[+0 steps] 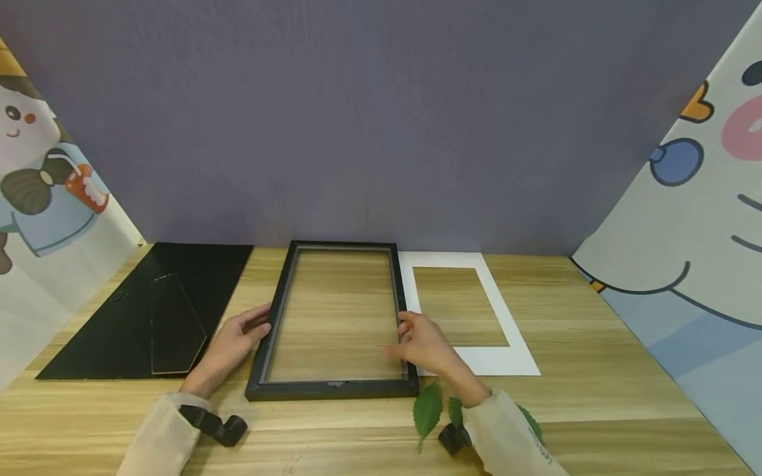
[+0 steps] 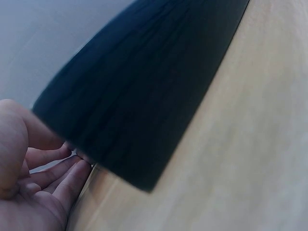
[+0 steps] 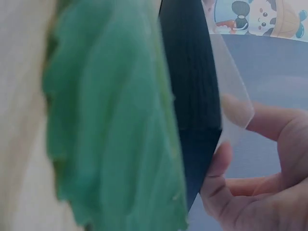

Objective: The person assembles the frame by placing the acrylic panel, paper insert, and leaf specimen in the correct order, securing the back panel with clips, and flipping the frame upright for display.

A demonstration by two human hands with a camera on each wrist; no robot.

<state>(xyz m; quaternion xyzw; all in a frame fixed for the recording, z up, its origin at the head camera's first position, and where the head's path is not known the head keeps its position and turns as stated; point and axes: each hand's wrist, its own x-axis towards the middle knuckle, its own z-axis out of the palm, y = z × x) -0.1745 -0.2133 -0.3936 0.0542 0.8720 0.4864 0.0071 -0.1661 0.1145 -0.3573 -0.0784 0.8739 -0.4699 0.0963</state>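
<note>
A black picture frame (image 1: 333,390) lies in the middle of the wooden table. My left hand (image 1: 235,340) holds its left side with bent fingers. In the left wrist view those fingers (image 2: 67,185) meet the frame's dark outer wall (image 2: 149,91). On the opposite side, my right hand (image 1: 425,340) has bent fingers at the rail and its thumb over the opening. A clear sheet (image 3: 231,72) rises above the frame's edge in the right wrist view. The right hand pinches it near a corner, the thumb showing through.
Left of the frame lies a black backing board (image 1: 125,324) with a stand outline. A white mat (image 1: 500,362) with a cut-out window lies to the right. Green leaves (image 1: 427,410) rest by the right wrist. A grey wall panel (image 1: 381,132) stands behind the table.
</note>
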